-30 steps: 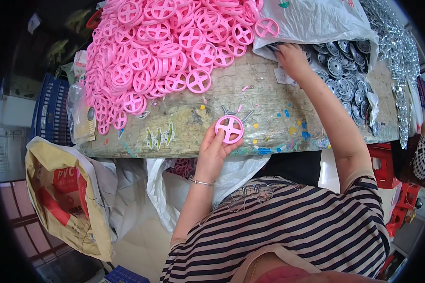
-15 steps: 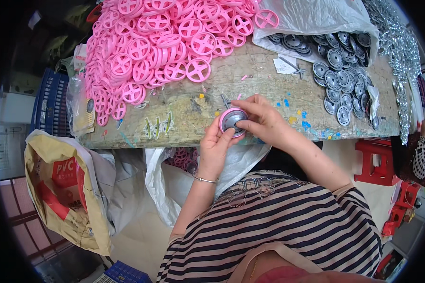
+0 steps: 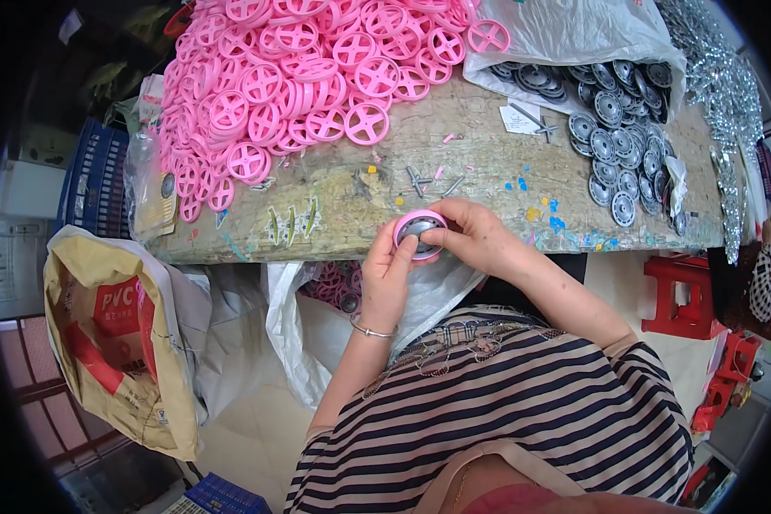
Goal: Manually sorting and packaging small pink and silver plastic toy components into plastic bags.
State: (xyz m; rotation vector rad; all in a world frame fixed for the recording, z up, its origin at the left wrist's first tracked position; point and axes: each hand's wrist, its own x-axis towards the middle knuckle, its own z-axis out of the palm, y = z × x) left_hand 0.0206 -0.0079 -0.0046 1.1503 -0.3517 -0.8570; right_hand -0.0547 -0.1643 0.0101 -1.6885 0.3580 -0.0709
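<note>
Near the table's front edge, I hold a small toy wheel [image 3: 421,224], a pink ring with a grey disc set in it. My left hand [image 3: 386,272] grips it from the left and below, thumb on the disc. From the right, my right hand [image 3: 478,238] is closed on it, its thumb also against the disc and its fingers behind the rim. Just beyond lie small grey cross-shaped pieces [image 3: 417,180] and a grey pin [image 3: 453,186]. The wheel's underside is hidden by my fingers.
A big heap of pink wheel rings [image 3: 265,86] covers the table's far left. Grey discs [image 3: 625,146] spill from a white sack [image 3: 574,38] at the right. Below the edge hang an open white bag [image 3: 293,334] and a paper sack [image 3: 180,343]; a red stool [image 3: 681,295] stands right.
Both hands have drawn the wheel slightly toward me. My right fingers have slid from the rim's top to behind it. The grey pin beyond my hands now shows.
</note>
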